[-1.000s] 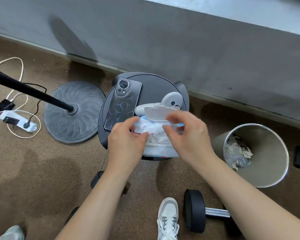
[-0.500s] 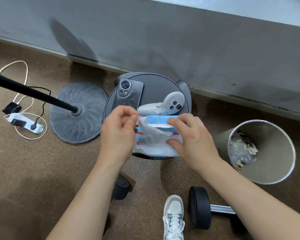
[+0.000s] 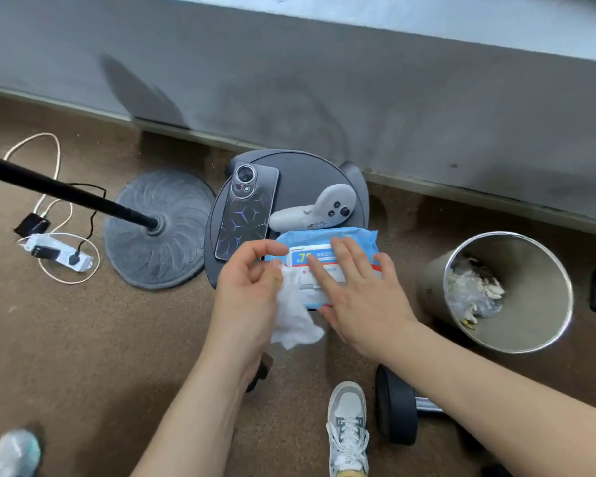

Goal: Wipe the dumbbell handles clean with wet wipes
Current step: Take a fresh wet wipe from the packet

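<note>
— Where's the black dumbbell with the steel handle (image 3: pixel 398 406)?
— On the floor, below the right hand's wrist.
— The hands?
— The right hand (image 3: pixel 360 297) lies flat, fingers spread, on the blue wet-wipe pack (image 3: pixel 327 241); the left hand (image 3: pixel 252 294) pinches a crumpled white wipe (image 3: pixel 295 321) (hanging beneath its fingers).

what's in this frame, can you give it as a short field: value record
surface: small round dark table near the wall
on table: phone face down, white controller, blue wet wipes pack
left hand: pinching a pulled-out white wipe
right hand: flat on the pack, fingers spread
pack lid: down
dumbbell: on the floor by the shoe, handle mostly hidden by the right forearm
bin: metal, right of table, used wipes inside
floor left: stand base, power strip
</note>
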`<state>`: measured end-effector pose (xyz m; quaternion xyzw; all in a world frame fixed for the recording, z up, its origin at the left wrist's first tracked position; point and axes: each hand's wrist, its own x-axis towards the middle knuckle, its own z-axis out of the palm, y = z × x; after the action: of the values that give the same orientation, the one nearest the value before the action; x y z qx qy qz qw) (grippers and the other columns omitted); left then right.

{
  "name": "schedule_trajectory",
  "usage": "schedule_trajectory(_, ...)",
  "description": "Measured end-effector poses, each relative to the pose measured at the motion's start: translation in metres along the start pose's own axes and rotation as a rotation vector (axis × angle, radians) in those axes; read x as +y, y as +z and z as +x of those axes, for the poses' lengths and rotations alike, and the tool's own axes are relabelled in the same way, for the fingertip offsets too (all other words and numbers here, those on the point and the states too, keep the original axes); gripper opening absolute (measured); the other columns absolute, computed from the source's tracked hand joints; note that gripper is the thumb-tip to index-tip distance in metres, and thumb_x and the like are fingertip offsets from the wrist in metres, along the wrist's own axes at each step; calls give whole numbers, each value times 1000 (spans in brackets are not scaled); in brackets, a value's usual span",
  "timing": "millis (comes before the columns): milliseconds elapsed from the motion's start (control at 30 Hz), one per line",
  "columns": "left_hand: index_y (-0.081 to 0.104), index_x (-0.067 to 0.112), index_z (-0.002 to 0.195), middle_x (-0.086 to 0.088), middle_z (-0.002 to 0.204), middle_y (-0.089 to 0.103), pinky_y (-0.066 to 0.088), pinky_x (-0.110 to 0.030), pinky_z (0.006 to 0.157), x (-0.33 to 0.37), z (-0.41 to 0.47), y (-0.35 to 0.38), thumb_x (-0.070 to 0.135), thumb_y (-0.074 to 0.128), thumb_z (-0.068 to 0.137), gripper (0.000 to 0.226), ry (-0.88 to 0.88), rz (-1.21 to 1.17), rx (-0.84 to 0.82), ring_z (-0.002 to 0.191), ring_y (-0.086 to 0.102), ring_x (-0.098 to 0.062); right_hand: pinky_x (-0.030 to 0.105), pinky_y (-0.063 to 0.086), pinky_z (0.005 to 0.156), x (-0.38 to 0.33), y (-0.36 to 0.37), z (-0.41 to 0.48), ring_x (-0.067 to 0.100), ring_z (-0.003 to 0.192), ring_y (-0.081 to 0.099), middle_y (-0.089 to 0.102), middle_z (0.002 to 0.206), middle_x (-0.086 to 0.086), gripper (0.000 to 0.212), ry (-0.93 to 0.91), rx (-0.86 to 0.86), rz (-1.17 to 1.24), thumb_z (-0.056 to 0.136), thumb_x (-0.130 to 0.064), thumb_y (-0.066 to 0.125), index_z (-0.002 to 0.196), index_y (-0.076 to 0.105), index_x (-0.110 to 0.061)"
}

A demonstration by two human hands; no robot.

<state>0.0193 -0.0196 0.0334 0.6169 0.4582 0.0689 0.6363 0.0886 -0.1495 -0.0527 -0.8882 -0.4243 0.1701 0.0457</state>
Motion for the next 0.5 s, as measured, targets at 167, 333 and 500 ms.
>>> schedule_trajectory(167, 65, 21, 86, -11, 72, 70, 41, -32, 56, 24, -35, 29, -4, 53, 93, 28, 54, -111, -89, 63, 56, -24, 34, 41, 99, 7, -66, -42, 23, 125, 51, 57, 134, 8, 42, 323, 121, 1046, 85, -3, 41, 113, 66, -21)
schedule_trajectory(333, 65, 18, 85, -14, 71, 70, 48, -30, 58, 55, -96, 80, -3, 59, 90, 23, 179, -88, -202, 61, 60, -21, 34, 47, 82, 37, -134, -129, 23, 90, 63, 71, 107, 17, 37, 402, -122, 1834, 98, -34, 47, 110, 72, -10)
schedule_trajectory(500, 69, 27, 80, 3, 73, 69, 47, -22, 63, 82, -191, 134, 0, 64, 87, 28, 346, -8, -226, 67, 62, -9, 26, 49, 75, 64, -187, -239, 20, 82, 64, 72, 95, 18, 24, 422, 83, 1856, 91, -23, 63, 99, 74, -3)
